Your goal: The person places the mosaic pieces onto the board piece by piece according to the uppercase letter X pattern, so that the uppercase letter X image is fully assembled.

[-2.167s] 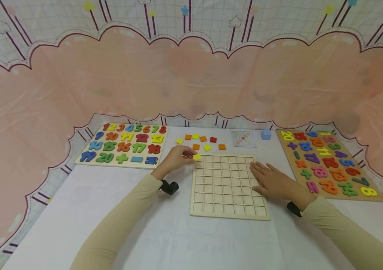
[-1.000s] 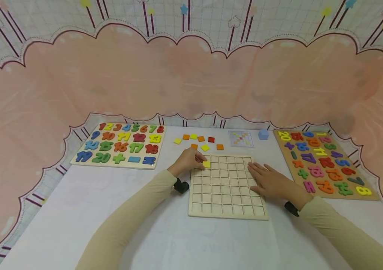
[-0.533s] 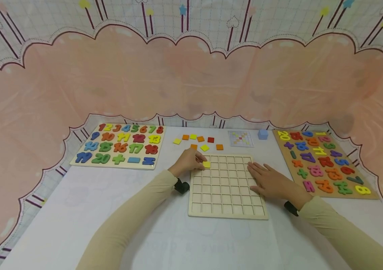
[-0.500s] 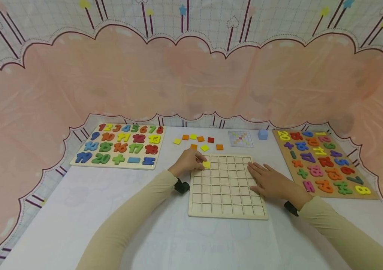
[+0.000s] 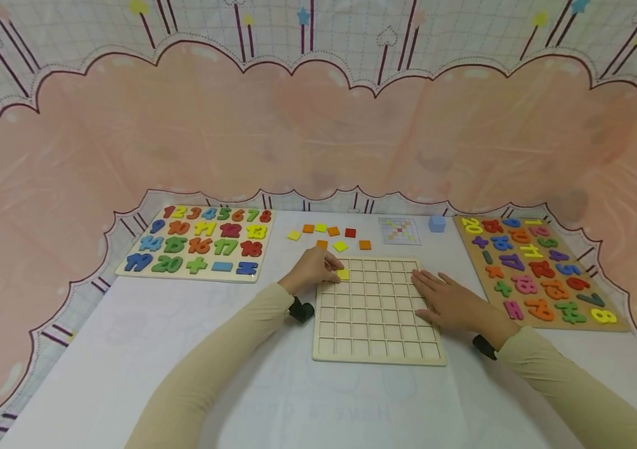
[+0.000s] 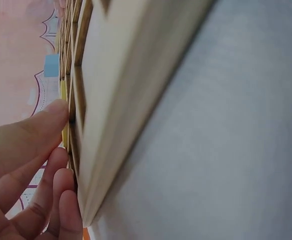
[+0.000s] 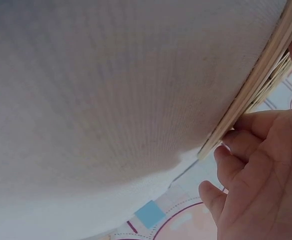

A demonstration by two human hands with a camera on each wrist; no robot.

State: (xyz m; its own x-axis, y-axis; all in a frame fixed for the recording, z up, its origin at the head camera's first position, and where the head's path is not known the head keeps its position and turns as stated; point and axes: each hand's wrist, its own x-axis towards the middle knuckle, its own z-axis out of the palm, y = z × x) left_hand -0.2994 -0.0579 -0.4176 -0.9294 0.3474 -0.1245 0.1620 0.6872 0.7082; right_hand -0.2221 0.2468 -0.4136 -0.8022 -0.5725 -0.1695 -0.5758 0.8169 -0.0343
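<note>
A wooden grid board lies on the white cloth in front of me. My left hand reaches over its far left corner and pinches a small yellow square tile. That tile lies at a cell of the second row and second column; whether it is fully seated I cannot tell. In the left wrist view, thumb and fingers hold the tile's thin edge. My right hand rests on the board's right edge, its fingers fairly straight. The right wrist view shows its fingertips against the board's side.
Loose orange, yellow and red tiles are scattered beyond the board. Behind it are a printed pattern card and a blue cube. Number puzzle boards stand to the left and right.
From the board's far left corner, my left hand carried the yellow tile right and slightly nearer, into the grid. Over the last second it has stayed still. My right hand kept its place.
</note>
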